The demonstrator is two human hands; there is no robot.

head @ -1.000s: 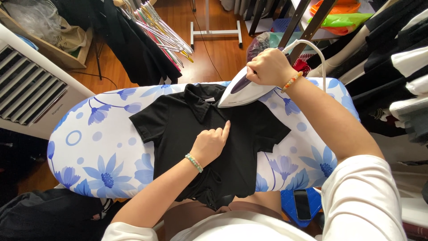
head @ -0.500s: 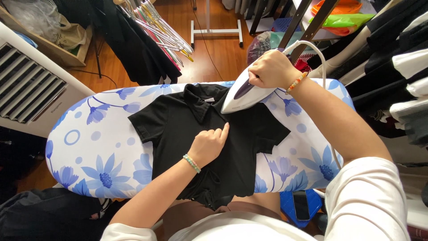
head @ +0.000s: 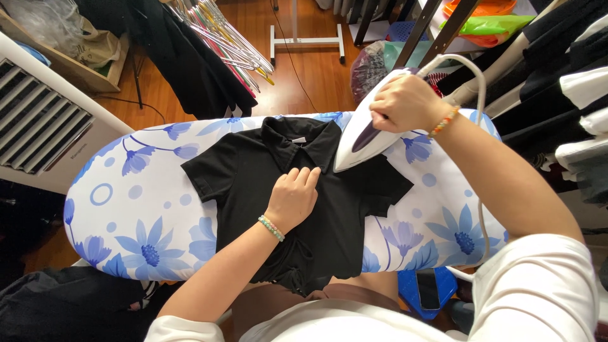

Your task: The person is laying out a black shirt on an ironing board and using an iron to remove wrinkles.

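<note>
Across the middle of the ironing board (head: 126, 209), with its blue flower print, I see the black polo shirt (head: 253, 174) lying flat, collar toward the far edge and hem hanging over the near edge toward my lap. My left hand (head: 292, 197) rests palm down on the chest of the shirt just below the collar, fingers (head: 307, 177) spread narrow and flat, pinning the cloth and gripping nothing. My right hand (head: 405, 104) is wrapped tight around the handle of the white steam iron (head: 364, 136), whose tip points down at the shirt's shoulder on my right, just beside the collar; the heel looks tilted up. Its white cord (head: 478, 95) loops up past my wrist and trails down along my right arm.

As I judge it, the iron's tip is near my left fingertips, so a slide toward the placket could burn them. The cord draped over my arm could snag and jerk the iron off line. Leaving the tip planted in one spot could scorch or shine the dark fabric.

Farther out, a bundle of hangers (head: 228, 44) and dark garments (head: 557, 76) crowd the wooden floor (head: 304, 76).
</note>
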